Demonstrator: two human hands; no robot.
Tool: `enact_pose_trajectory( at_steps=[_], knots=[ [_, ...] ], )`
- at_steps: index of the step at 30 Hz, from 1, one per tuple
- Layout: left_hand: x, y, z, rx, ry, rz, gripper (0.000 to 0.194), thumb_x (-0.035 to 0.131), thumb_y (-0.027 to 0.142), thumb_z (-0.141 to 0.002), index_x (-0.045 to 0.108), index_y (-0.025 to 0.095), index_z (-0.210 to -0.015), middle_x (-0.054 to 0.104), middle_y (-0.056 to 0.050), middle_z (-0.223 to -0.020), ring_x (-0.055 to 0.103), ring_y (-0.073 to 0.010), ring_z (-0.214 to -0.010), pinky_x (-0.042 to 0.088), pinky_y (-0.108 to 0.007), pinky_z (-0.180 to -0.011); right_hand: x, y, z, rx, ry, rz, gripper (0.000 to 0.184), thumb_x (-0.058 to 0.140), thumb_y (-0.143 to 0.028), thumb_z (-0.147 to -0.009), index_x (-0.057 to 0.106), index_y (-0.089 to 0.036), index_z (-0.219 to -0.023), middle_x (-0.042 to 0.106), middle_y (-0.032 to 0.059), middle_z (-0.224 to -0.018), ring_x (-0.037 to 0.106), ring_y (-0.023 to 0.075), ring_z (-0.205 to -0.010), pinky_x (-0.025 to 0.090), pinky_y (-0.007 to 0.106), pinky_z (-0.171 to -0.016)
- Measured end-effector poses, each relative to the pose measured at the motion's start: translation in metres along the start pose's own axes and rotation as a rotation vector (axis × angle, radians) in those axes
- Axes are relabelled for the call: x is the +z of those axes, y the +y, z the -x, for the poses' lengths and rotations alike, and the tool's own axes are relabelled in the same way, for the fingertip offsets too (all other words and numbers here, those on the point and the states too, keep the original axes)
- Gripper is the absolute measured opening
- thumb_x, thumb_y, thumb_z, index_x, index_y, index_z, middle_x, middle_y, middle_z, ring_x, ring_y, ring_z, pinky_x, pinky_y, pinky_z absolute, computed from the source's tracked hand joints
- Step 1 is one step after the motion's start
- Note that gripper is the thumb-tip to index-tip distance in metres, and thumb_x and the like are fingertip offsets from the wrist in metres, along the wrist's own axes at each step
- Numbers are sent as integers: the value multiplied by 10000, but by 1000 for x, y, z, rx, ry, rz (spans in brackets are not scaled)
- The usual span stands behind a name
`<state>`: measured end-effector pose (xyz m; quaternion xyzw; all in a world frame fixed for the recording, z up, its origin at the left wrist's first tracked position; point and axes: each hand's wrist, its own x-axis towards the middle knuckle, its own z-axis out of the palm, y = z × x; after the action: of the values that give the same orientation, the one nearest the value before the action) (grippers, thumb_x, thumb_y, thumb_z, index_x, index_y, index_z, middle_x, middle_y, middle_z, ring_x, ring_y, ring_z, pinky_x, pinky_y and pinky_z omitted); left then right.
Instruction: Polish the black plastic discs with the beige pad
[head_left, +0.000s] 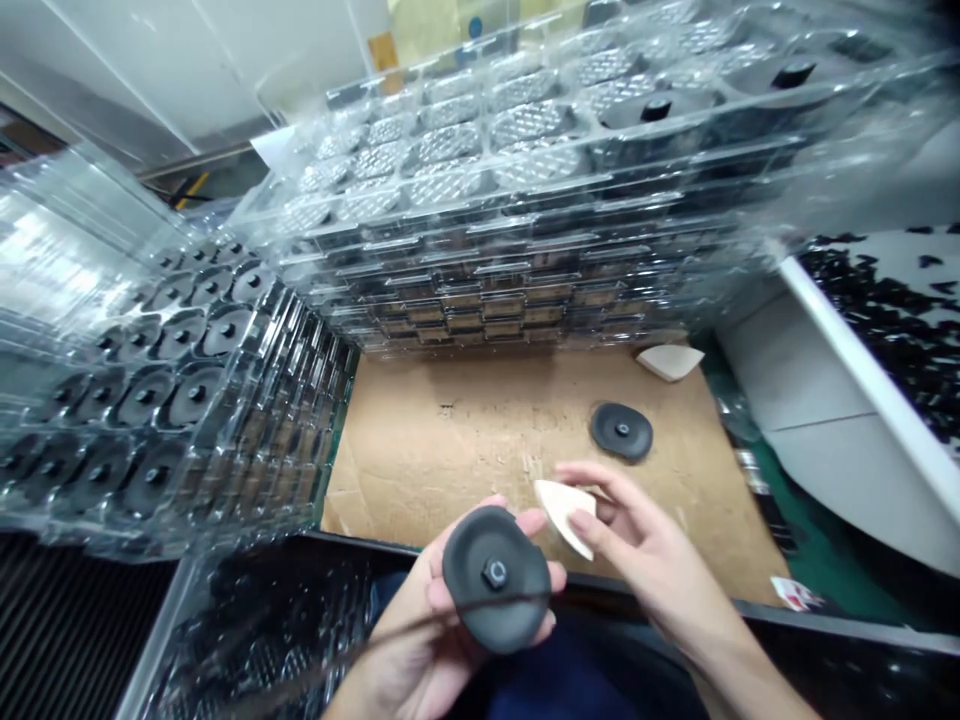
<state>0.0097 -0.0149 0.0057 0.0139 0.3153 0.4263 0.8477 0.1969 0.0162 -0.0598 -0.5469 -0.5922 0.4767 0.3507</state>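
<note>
My left hand (439,605) is wrapped from below around a dark grey oval disc (517,560), with a small round stud at its centre facing up. A thin blurred dark line crosses the disc's lower part. Between the thumb and fingers of my right hand (652,560) is a white triangular wedge with pointed corners (562,508), held just right of the disc. A second dark disc (622,432) lies stud up on the cardboard (442,430), beyond my right hand. Farther back, another white wedge (670,362) rests at the cardboard's far right corner.
Tall stacks of clear plastic trays stand at the back (480,270) and left (255,400); the left stack's top tray holds several dark discs. At right is a white bin (832,330) with many small black pieces. A dark edge (360,543) borders the cardboard's near side.
</note>
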Motion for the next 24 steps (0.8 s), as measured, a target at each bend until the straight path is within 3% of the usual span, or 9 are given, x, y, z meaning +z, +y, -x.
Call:
enact_pose_trajectory(
  at_steps=[3, 7, 13, 16, 18, 21, 24],
  knots=[
    [-5, 1, -1, 23, 52, 9, 585, 814, 329, -510, 649, 245, -1065, 632, -67, -1207, 617, -290, -1031, 548, -322, -790, 9, 29, 15, 34, -1, 108, 238, 508, -354, -824, 684, -217, -909, 598, 105, -1041, 644, 209, -828, 550, 308, -656],
    [-8, 3, -3, 36, 116, 5, 555, 804, 328, -515, 660, 231, -1043, 643, -67, -1191, 609, -287, -1046, 546, -319, -805, 17, 42, 35, 78, 31, 278, 355, 567, -319, -754, 640, -220, -1086, 518, 129, -1143, 592, 140, -562, 545, 352, -589],
    [-16, -1, -7, 125, 102, 53, 446, 716, 298, -677, 629, 194, -1102, 633, -106, -1197, 554, -301, -1122, 501, -308, -896, 12, 44, 29, 88, 110, 425, 373, 413, -406, -857, 628, -209, -1090, 599, 115, -967, 643, 237, -689, 522, 401, -633],
    [-21, -3, -8, 161, 137, 86, 392, 672, 301, -726, 631, 168, -1093, 639, -112, -1185, 554, -298, -1122, 486, -314, -925, 5, 53, 19, 69, 143, 410, 375, 373, -424, -876, 613, -202, -1060, 653, 108, -981, 643, 268, -866, 502, 422, -774],
    [-23, -4, -8, 173, 164, 96, 369, 656, 293, -744, 633, 165, -1089, 639, -108, -1186, 560, -291, -1116, 478, -313, -937, 0, 54, 13, 58, 140, 389, 351, 385, -419, -870, 612, -191, -1009, 669, 108, -996, 648, 259, -872, 519, 395, -755],
    [-23, -6, -6, 179, 180, 83, 346, 660, 287, -742, 645, 178, -1070, 637, -95, -1190, 570, -284, -1106, 479, -321, -935, -7, 36, 9, 39, 75, 337, 289, 431, -391, -854, 611, -190, -956, 693, 76, -916, 670, 206, -739, 549, 300, -610],
    [-19, -9, -4, 187, 181, 18, 426, 729, 310, -665, 647, 202, -1069, 639, -89, -1181, 584, -274, -1083, 482, -332, -917, -10, -7, 10, -60, 15, 269, 202, 469, -333, -873, 610, -241, -985, 683, 27, -957, 654, 168, -826, 535, 246, -667]
  ],
)
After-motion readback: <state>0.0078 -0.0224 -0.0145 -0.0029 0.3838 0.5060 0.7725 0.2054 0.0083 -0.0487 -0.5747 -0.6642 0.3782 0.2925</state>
